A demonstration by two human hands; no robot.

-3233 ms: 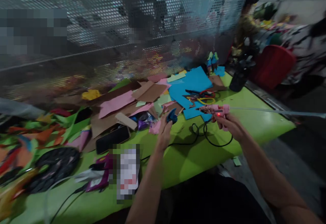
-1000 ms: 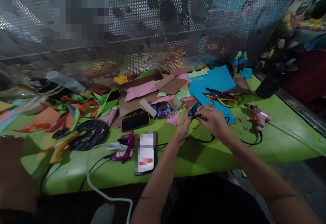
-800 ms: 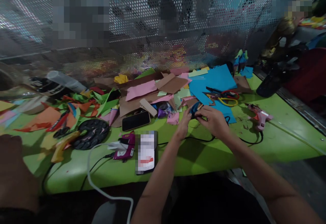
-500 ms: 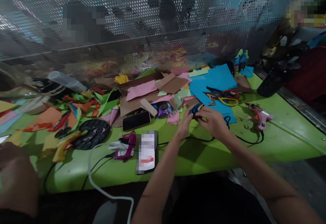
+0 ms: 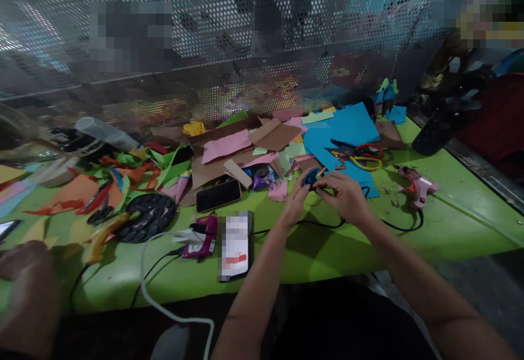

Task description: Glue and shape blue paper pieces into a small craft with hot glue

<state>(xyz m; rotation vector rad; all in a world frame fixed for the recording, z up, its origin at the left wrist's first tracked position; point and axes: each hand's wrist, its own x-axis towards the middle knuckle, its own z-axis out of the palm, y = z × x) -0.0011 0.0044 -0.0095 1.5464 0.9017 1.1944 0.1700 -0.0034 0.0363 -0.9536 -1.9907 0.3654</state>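
A small curved piece of blue paper (image 5: pixel 311 176) is pinched between my two hands above the green tabletop. My left hand (image 5: pixel 295 201) grips its left side, fingers closed. From the right, my right hand (image 5: pixel 342 193) presses thumb and fingertips together at its lower edge; a tan bit shows there, too small to name. Just behind the hands lie blue paper sheets (image 5: pixel 344 131) and a scrap of pink paper (image 5: pixel 278 191). Scissors with red and yellow handles (image 5: pixel 362 158) rest on the blue paper, beyond my right hand.
A pink glue gun (image 5: pixel 418 188) lies at right, a yellow one (image 5: pixel 104 238) at left. A lit phone (image 5: pixel 236 245), a dark phone (image 5: pixel 219 195), a tissue pack (image 5: pixel 202 240) and a black round tray (image 5: pixel 149 215) are nearby. Another person's hand (image 5: pixel 30 273) is far left.
The blue paper piece shows a slightly wider curve between my hands, which stay in nearly the same place. At far left the other person's hand has shifted, uncovering more of a phone.
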